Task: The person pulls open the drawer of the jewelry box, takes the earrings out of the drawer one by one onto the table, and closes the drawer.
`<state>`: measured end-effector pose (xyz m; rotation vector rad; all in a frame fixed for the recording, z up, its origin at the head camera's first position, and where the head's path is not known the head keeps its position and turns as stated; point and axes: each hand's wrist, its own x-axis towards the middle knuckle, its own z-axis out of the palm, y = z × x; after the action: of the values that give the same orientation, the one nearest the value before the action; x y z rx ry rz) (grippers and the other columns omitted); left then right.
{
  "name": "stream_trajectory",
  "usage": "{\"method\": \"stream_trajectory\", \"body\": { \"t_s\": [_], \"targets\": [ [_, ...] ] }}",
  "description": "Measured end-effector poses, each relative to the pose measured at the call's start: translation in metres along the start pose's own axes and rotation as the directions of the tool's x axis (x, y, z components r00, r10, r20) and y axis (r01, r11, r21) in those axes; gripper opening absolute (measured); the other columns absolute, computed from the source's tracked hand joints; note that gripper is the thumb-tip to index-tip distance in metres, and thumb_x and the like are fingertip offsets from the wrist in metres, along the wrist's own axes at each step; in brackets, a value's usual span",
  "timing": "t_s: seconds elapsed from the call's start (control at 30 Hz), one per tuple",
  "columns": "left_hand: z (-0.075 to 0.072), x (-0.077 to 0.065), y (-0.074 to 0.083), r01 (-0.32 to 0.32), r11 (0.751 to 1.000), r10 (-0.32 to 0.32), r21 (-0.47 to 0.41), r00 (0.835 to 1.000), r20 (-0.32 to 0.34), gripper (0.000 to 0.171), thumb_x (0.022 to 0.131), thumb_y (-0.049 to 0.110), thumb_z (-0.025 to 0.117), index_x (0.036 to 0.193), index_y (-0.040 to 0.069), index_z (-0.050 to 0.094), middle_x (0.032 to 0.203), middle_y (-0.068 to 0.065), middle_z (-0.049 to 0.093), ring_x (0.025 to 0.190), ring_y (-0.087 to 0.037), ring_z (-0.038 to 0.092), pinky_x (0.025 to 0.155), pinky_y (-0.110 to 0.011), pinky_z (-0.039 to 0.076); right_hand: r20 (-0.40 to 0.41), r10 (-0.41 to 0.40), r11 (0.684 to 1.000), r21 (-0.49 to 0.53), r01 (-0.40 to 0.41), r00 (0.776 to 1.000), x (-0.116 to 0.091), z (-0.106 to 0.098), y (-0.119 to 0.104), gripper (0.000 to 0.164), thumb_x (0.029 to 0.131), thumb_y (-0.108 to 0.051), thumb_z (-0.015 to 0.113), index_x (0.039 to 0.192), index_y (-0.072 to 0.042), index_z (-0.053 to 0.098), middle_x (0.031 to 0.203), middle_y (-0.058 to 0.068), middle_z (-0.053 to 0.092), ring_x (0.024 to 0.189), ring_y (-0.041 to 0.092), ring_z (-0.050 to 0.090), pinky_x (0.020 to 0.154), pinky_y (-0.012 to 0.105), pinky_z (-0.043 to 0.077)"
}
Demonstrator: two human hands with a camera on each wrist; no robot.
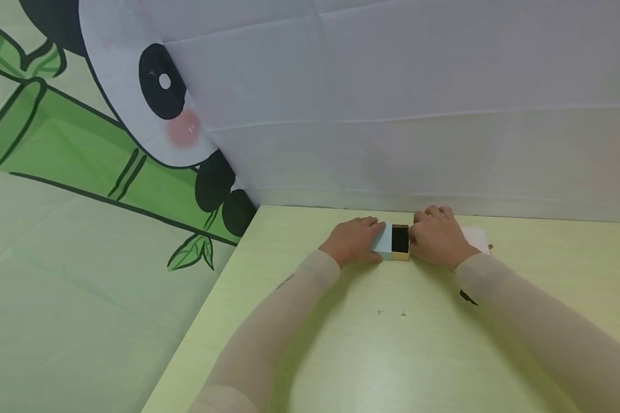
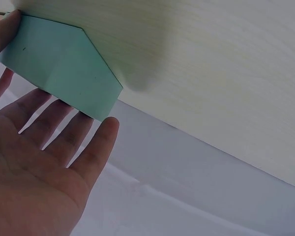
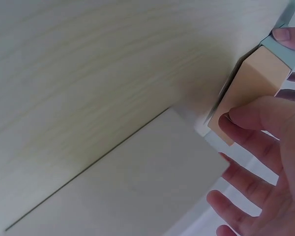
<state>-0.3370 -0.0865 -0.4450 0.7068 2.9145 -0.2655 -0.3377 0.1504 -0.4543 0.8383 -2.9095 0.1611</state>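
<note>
A small drawer-style box lies near the table's back edge in the head view. Its light blue sleeve is held by my left hand, fingers and thumb on opposite sides. The inner tray, tan with a black lining, sticks out of the sleeve's right end. My right hand is at the tray's outer end. In the right wrist view, thumb and index finger pinch that end of the tray. The left wrist view shows the sleeve between the thumb and fingers.
A flat white box with a small brown tab lies just right of my right hand. Two tiny thin pieces lie on the table nearer me. A small black piece shows beside the right sleeve. White cloth rises behind the table.
</note>
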Motion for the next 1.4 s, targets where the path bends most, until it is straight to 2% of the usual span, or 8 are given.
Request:
{"method": "stream_trajectory", "body": {
  "t_s": [0.3, 0.47, 0.6, 0.73, 1.1, 1.4],
  "targets": [
    [-0.001, 0.0, 0.0, 0.008, 1.0, -0.008, 0.006, 1.0, 0.008, 0.091, 0.108, 0.064, 0.083, 0.182, 0.026, 0.045, 0.183, 0.001, 0.055, 0.161, -0.023, 0.063, 0.122, -0.041, 0.062, -0.008, -0.024, 1.0, 0.002, 0.024, 1.0, 0.009, 0.001, -0.009, 0.014, 0.105, -0.014, 0.08, 0.097, -0.01, 0.091, 0.119, 0.016, 0.08, 0.133, 0.051, 0.067, 0.126, 0.074, 0.045],
    [-0.001, 0.0, 0.0, 0.005, 1.0, -0.005, 0.009, 1.0, 0.012, 0.092, 0.108, 0.065, 0.082, 0.183, 0.026, 0.043, 0.184, 0.001, 0.054, 0.162, -0.024, 0.062, 0.121, -0.042, 0.063, -0.023, -0.041, 0.999, 0.001, 0.041, 0.999, 0.015, 0.004, -0.016, 0.01, 0.105, -0.017, 0.085, 0.102, -0.013, 0.094, 0.115, 0.013, 0.08, 0.128, 0.048, 0.068, 0.123, 0.072, 0.046],
    [-0.001, 0.0, 0.0, -0.003, 1.0, 0.003, 0.007, 1.0, 0.002, 0.091, 0.108, 0.064, 0.083, 0.181, 0.026, 0.045, 0.182, 0.001, 0.055, 0.159, -0.024, 0.064, 0.119, -0.042, 0.064, -0.024, -0.065, 0.997, -0.03, 0.065, 0.998, 0.019, 0.006, -0.022, 0.01, 0.105, -0.021, 0.089, 0.105, -0.014, 0.095, 0.113, 0.012, 0.08, 0.126, 0.046, 0.068, 0.12, 0.07, 0.049],
    [-0.003, -0.001, 0.0, -0.007, 1.0, 0.007, 0.0, 1.0, 0.002, 0.09, 0.108, 0.064, 0.083, 0.181, 0.025, 0.046, 0.182, 0.0, 0.056, 0.158, -0.025, 0.065, 0.119, -0.042, 0.064, -0.033, -0.073, 0.996, -0.061, 0.071, 0.997, 0.02, 0.008, -0.024, 0.011, 0.105, -0.022, 0.088, 0.101, -0.014, 0.094, 0.111, 0.012, 0.081, 0.121, 0.044, 0.068, 0.118, 0.069, 0.05],
    [-0.003, -0.002, 0.002, -0.013, 1.0, 0.012, -0.013, 1.0, -0.003, 0.09, 0.107, 0.063, 0.084, 0.18, 0.026, 0.046, 0.182, 0.0, 0.056, 0.159, -0.024, 0.064, 0.121, -0.043, 0.063, -0.035, -0.063, 0.996, -0.07, 0.06, 0.997, 0.016, 0.008, -0.022, 0.008, 0.104, -0.023, 0.09, 0.103, -0.017, 0.096, 0.112, 0.012, 0.081, 0.12, 0.044, 0.068, 0.117, 0.069, 0.05],
    [0.001, -0.003, -0.003, 0.0, 0.998, 0.001, -0.062, 1.0, 0.003, 0.093, 0.105, 0.06, 0.088, 0.181, 0.023, 0.047, 0.183, -0.001, 0.056, 0.163, -0.025, 0.062, 0.126, -0.044, 0.061, -0.049, -0.025, 1.0, 0.004, 0.025, 0.998, 0.001, 0.005, -0.004, 0.01, 0.104, -0.02, 0.089, 0.11, -0.018, 0.096, 0.121, 0.013, 0.082, 0.129, 0.046, 0.068, 0.121, 0.072, 0.046]
  ]
}}
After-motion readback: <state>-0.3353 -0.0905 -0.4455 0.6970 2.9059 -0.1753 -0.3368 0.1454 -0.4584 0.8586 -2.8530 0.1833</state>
